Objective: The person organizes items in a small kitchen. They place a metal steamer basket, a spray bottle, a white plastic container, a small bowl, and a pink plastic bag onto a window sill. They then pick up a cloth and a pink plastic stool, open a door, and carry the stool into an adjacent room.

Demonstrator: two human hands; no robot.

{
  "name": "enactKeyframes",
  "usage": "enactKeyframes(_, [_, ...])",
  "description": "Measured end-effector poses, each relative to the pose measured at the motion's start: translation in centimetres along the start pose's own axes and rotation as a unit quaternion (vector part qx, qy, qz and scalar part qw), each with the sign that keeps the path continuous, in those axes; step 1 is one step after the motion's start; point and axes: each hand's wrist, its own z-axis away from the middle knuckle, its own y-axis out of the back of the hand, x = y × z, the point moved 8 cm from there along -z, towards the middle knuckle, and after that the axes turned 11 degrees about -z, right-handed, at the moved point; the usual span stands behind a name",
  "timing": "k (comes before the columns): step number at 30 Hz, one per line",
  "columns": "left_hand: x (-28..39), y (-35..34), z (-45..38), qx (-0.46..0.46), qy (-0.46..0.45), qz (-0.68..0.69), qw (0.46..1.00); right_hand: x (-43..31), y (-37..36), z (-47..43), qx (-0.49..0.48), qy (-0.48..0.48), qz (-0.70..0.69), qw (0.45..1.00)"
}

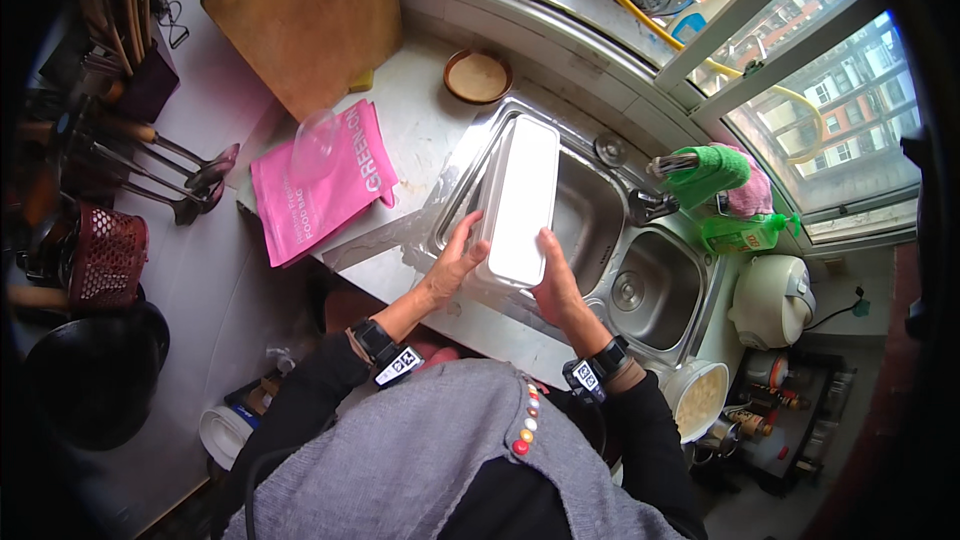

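Note:
Between my two hands is a long white-lidded plastic container [521, 199], held over the left part of the steel double sink [600, 240]. My left hand [456, 262] grips its left side near the close end. On the right side, my right hand [556, 277] presses with the thumb along the lid's edge. The container's contents are hidden under the white lid. To the left on the counter lies a pink food bag [322, 180] bearing writing, with a clear plastic lid or bowl [315, 144] resting on it.
A wooden cutting board [307, 15] and a brown shallow dish [478, 76] sit behind. At right are the faucet [652, 204], a green cloth [705, 178], a green soap bottle [742, 234], a rice cooker [769, 300] and a white bucket [701, 397]. Ladles [199, 180] hang at left.

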Motion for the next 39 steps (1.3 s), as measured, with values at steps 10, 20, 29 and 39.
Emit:
enactKeyframes(10, [1.4, 4.3, -1.2, 0.005, 0.003, 0.045, 0.999, 2.3, -1.6, -5.1, -0.002, -0.048, 0.03, 0.998])
enactKeyframes(20, [-0.2, 6.7, -1.7, 0.033, 0.0, 0.104, 0.994, 3.5, -3.0, -7.2, -0.007, -0.029, 0.047, 0.998])
enactKeyframes(29, [-0.8, 7.4, -1.1, 0.034, 0.019, 0.142, 0.989, 5.5, -2.9, -8.2, -0.006, -0.027, 0.043, 0.999])
enactKeyframes(39, [-0.9, 7.1, 2.1, 0.034, 0.061, 0.175, 0.982, 5.7, -3.3, -7.8, 0.025, -0.045, 0.045, 0.998])
